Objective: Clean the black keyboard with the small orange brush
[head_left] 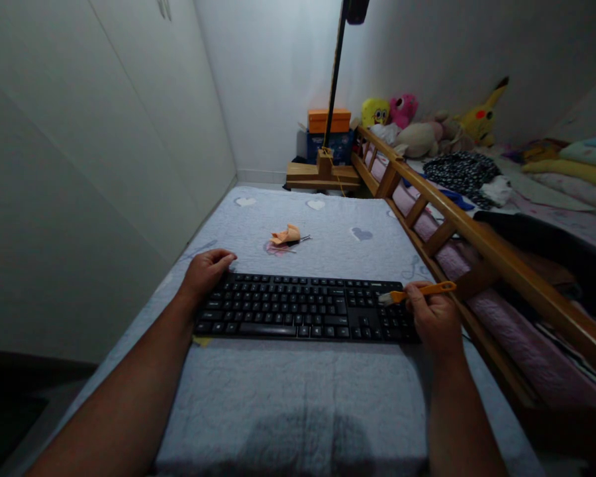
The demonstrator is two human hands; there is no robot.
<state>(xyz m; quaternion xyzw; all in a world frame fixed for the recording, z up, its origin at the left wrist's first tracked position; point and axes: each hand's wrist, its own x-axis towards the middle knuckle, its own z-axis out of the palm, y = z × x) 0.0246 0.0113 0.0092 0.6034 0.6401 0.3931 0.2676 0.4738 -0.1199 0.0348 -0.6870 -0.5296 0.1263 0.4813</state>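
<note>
A black keyboard [278, 303] lies across the light blue quilted cover. My right hand [434, 318] grips a small brush [430, 289] with an orange handle, thumb and fingers closed round it. Its pale bristles point left and are over the keys at the keyboard's right side. At the opposite end, my left hand [206, 273] rests against the upper left corner of the keyboard, fingers curled together at its edge; the fingertips are partly hidden. Beyond the keyboard lie a crumpled orange cloth [287, 234] and thin sticks or tools [304, 238], too small to name.
A wooden bed rail [442, 212] runs along the right, with plush toys [420, 136] and bedding behind it. At the far end stand a wooden base [322, 175] with a dark pole and an orange box [328, 120]. White cabinet doors [104, 146] rise on the left.
</note>
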